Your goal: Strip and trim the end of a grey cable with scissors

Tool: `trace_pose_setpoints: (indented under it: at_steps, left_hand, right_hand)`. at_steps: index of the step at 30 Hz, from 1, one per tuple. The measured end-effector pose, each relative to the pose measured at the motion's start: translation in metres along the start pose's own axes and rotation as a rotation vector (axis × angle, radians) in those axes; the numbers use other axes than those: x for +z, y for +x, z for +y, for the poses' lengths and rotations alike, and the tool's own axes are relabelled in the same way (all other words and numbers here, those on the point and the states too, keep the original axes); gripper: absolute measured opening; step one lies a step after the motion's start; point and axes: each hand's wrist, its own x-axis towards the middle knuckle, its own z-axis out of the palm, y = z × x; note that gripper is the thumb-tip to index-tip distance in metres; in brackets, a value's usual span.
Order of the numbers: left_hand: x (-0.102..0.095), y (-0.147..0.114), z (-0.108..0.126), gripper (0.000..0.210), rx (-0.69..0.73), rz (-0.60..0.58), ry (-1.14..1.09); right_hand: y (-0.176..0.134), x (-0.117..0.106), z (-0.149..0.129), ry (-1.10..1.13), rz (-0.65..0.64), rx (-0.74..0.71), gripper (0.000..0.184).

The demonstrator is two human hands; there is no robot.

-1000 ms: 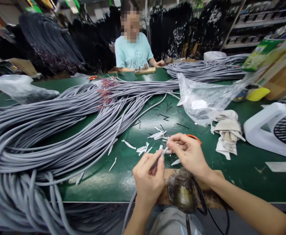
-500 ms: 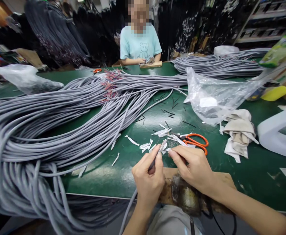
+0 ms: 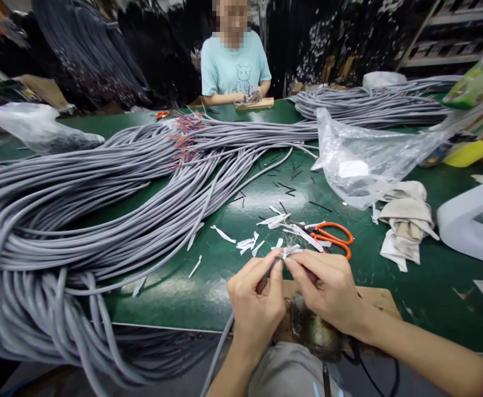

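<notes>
My left hand (image 3: 256, 295) is closed around the end of a grey cable (image 3: 220, 350), whose length runs down past the table edge. Against that cable end, my right hand (image 3: 328, 286) pinches what looks like white wrapping or stripped strands (image 3: 288, 251); the fingers hide the detail. Both sets of fingertips nearly meet. Just beyond them lie orange-handled scissors (image 3: 336, 234) among white paper-like strips (image 3: 247, 242). Beneath my hands are a wooden board (image 3: 376, 303) and a dark, worn rounded tool or fixture (image 3: 318, 331).
A large bundle of grey cables (image 3: 101, 220) covers the left of the green table (image 3: 167, 309). On the right are a clear plastic bag (image 3: 361, 160), crumpled cloth (image 3: 407, 220) and a white jug (image 3: 473, 215). A co-worker (image 3: 235, 66) sits across the table.
My right fingers have closed in on the cable end, which now points more to the right. My left hand has shifted slightly right. The view has tilted a little.
</notes>
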Motion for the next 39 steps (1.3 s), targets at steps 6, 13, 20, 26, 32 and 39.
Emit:
trace_pose_setpoints:
  at_steps: [6,13,20,26,32,39]
  left_hand:
    - [-0.002,-0.004,0.003,0.021,0.039,-0.016,0.072]
    - [-0.001,0.005,-0.009,0.021,-0.086,-0.041,0.198]
    - [0.0,-0.001,-0.013,0.013,-0.12,0.141,-0.001]
    - [0.001,-0.004,-0.011,0.013,0.007,0.173,-0.011]
    - [0.0,-0.003,-0.01,0.016,0.106,0.199,0.056]
    - [-0.001,-0.004,-0.007,0.017,0.24,0.137,0.093]
  right_hand:
    - [0.0,0.001,0.002,-0.12,0.081,-0.082,0.017]
    - [-0.006,-0.004,-0.011,-0.042,0.165,-0.563,0.025]
    - [0.001,-0.011,0.003,-0.358,0.113,-0.087,0.017]
    - [-0.001,-0.009,0.004,-0.364,0.117,-0.114,0.017]
    - [-0.001,-0.007,0.004,-0.367,0.091,-0.136,0.016]
    - [0.003,-0.005,0.002,-0.028,-0.105,0.153,0.026]
